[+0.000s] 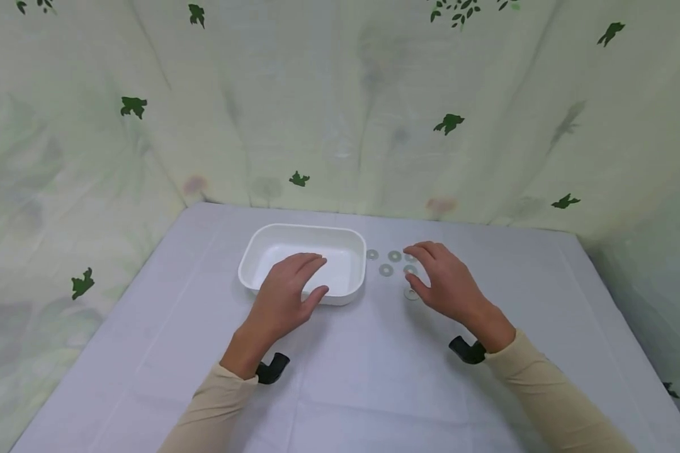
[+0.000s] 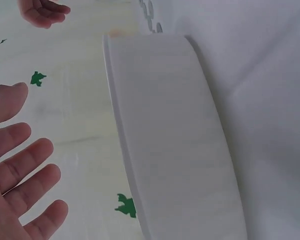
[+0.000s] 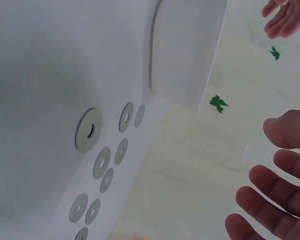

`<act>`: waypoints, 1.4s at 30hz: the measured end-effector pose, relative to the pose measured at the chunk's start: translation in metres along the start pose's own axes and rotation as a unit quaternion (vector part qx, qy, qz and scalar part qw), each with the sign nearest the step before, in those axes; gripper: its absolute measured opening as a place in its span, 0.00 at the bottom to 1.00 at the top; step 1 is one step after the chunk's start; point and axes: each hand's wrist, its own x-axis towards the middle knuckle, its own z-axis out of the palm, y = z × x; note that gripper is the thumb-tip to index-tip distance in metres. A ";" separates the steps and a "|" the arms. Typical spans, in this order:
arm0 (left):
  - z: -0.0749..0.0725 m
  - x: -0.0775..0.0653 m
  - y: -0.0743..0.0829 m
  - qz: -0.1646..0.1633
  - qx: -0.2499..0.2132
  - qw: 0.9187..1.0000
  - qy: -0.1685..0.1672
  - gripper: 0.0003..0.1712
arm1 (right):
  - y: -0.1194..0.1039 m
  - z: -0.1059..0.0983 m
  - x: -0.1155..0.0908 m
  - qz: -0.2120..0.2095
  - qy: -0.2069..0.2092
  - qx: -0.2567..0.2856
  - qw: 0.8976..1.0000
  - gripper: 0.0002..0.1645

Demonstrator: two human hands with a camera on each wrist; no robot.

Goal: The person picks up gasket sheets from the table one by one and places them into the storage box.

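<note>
Right wrist view: nine flat washers (image 3: 84, 132) countable, lowest one cut by the frame. Head view shows six; right hand (image 1: 450, 283) likely hides the rest. They lie on the white table (image 1: 374, 377), right of the one white tray (image 1: 340, 300). Right hand hovers over them, fingers loosely bent, gripping nothing. Left hand (image 1: 286, 292) likewise, above the tray's near side. Reads as pre-pick; next move calls for lowering and pinching one rim.
</note>
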 end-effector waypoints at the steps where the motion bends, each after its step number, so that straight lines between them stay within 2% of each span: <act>1: -0.002 -0.003 -0.003 -0.001 0.000 1.000 0.002 0.26 | 0.001 -0.001 -0.001 -0.003 -0.006 0.000 1.000 0.27; 6: -0.017 -0.016 -0.018 0.001 0.000 1.000 0.017 0.28 | 0.008 -0.008 -0.004 -0.005 -0.039 -0.004 0.999 0.28; 9: -0.024 -0.023 -0.031 -0.010 0.000 1.000 0.019 0.29 | 0.011 -0.011 -0.006 -0.006 -0.051 -0.004 0.999 0.28; 13: -0.031 -0.033 -0.049 -0.065 -0.011 0.998 0.009 0.30 | 0.015 -0.013 -0.005 -0.009 -0.062 0.000 0.998 0.28; 17: -0.037 -0.043 -0.068 -0.145 -0.036 0.989 -0.009 0.33 | 0.021 -0.014 -0.004 -0.012 -0.072 0.010 0.997 0.28; 21: -0.039 -0.050 -0.085 -0.206 -0.055 0.977 -0.034 0.35 | 0.029 -0.015 -0.003 -0.006 -0.078 0.022 0.997 0.27; 25: -0.039 -0.052 -0.095 -0.250 -0.086 0.962 -0.067 0.39 | 0.037 -0.019 0.000 0.004 -0.078 0.035 0.996 0.26; 32: -0.029 -0.056 -0.106 -0.333 -0.163 0.920 -0.125 0.46 | 0.050 -0.020 0.006 0.026 -0.087 0.067 0.994 0.25; 37: -0.022 -0.061 -0.114 -0.375 -0.196 0.893 -0.155 0.50 | 0.062 -0.018 0.008 0.070 -0.122 0.109 0.984 0.25; 40: -0.018 -0.064 -0.116 -0.392 -0.213 0.879 -0.167 0.51 | 0.072 -0.017 0.009 0.101 -0.141 0.127 0.977 0.25; 42: -0.016 -0.065 -0.117 -0.395 -0.214 0.877 -0.172 0.51 | 0.079 -0.016 0.009 0.116 -0.149 0.138 0.972 0.25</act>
